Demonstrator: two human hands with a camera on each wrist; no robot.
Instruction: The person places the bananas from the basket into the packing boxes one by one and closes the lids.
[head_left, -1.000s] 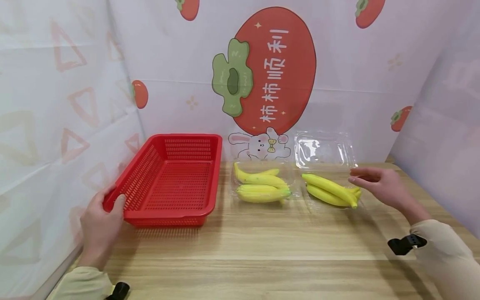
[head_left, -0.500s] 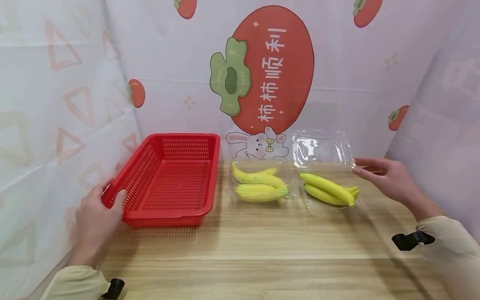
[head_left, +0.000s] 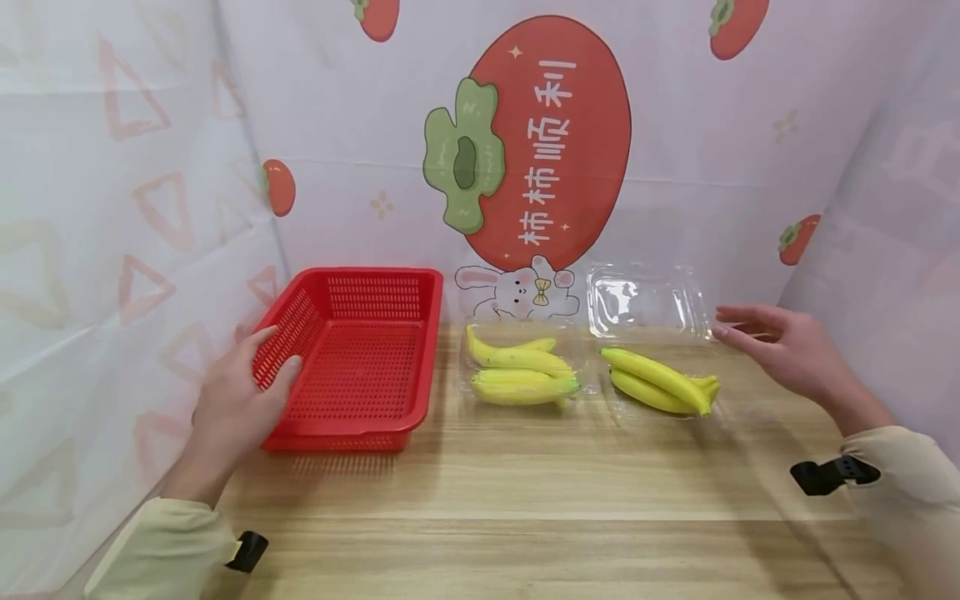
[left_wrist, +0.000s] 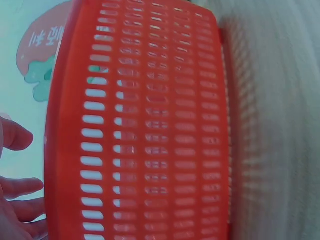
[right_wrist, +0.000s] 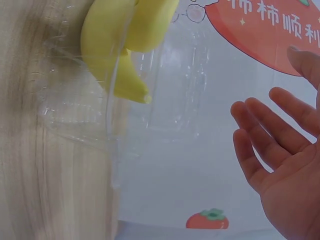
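Note:
My left hand [head_left: 238, 400] is lifted over the near-left corner of a red plastic basket [head_left: 433, 358], thumb and fingers spread. In the left wrist view its fingers [left_wrist: 22, 187] appear beside the rim of the perforated basket wall [left_wrist: 155, 130]. At the right, my right hand [head_left: 795, 350] hovers with fingers apart, holding nothing, near the raised clear lid [head_left: 648, 304] of a plastic box. Yellow bananas [head_left: 660, 382] lie in that open box; in the right wrist view a banana [right_wrist: 102, 45] shows beyond the spread right hand [right_wrist: 280, 155].
A second clear plastic box [head_left: 463, 400] with bananas [head_left: 525, 386] stands between the basket and the open box. A printed cloth backdrop [head_left: 360, 100] rises behind, with cloth walls at both sides. The wooden table [head_left: 510, 542] stretches out in front.
My left hand has let go of the basket rim and moved up and to the right over its corner. My right hand has shifted slightly up and rightward, away from the lid.

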